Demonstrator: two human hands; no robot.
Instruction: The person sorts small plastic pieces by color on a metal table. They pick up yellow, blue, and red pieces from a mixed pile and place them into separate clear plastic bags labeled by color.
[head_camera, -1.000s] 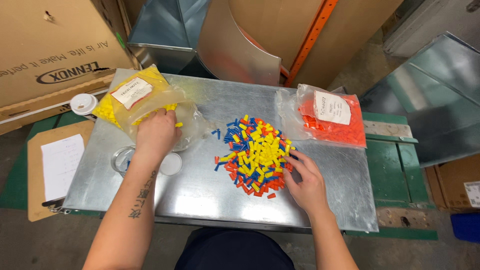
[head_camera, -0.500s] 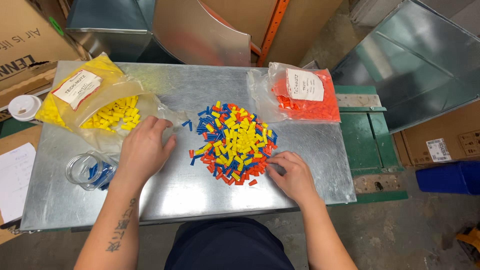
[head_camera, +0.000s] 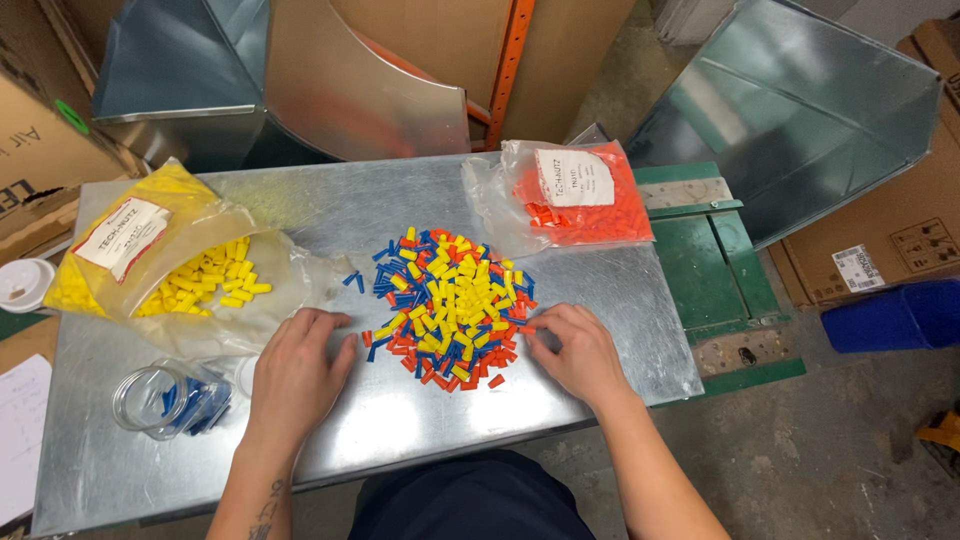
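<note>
Lighting even, bright, overhead; frame sharp.
Soft glare on metal table (head_camera: 420, 420) and ductwork (head_camera: 800, 110); faint shadows under hands; slight wide-angle bending at edges.

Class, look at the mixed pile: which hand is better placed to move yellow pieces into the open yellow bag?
Probably the left hand: it lies between the pile and the yellow bag. The right hand sits on the pile's far side.

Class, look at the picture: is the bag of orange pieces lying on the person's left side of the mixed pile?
No, the orange bag lies to the right of the pile.
</note>
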